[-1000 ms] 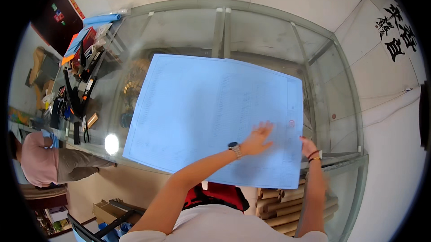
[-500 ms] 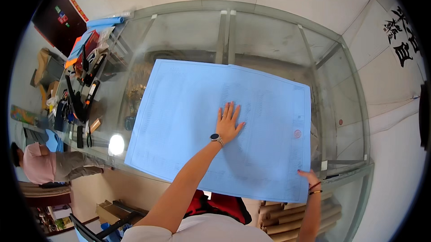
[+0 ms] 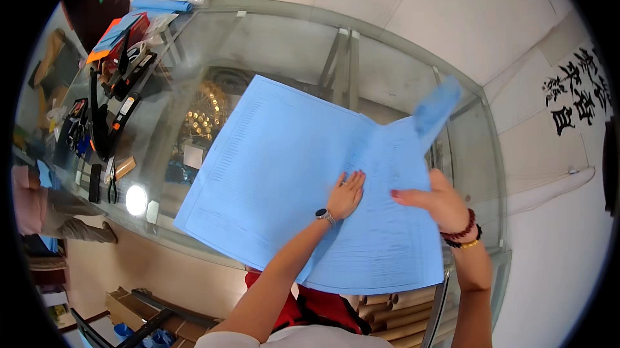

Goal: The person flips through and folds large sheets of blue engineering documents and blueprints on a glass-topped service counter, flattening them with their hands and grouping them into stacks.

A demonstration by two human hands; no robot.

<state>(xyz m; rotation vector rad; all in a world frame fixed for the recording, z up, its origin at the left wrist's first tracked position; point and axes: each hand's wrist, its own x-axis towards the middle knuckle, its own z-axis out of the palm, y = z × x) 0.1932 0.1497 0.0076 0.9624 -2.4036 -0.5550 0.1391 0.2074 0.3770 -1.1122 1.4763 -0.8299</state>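
A large blue printed sheet [image 3: 271, 161] lies over a glass-topped table, bent along its middle. My left hand [image 3: 346, 197], with a watch on its wrist, presses flat on the sheet near that bend, fingers stretched out. At the right side my right hand [image 3: 442, 206] grips the lifted edge, its thumb on top and its fingers behind, hidden by the paper. The sheet's far right corner [image 3: 442, 102] curls up, blurred by motion. Its near edge hangs over the table's front.
On the table's left lie staplers [image 3: 123, 119], pliers [image 3: 112, 183] and a dark block [image 3: 95, 183]. A blue roll [image 3: 161, 4] and folders [image 3: 119, 35] sit at the far left. Brown cardboard tubes [image 3: 403, 319] are stacked below the table. A person [image 3: 32, 199] stands at the left.
The sheet lay nearly flat; now its right part is raised and bent. My right hand has moved up and inward with the edge. My left hand has shifted slightly right and nearer.
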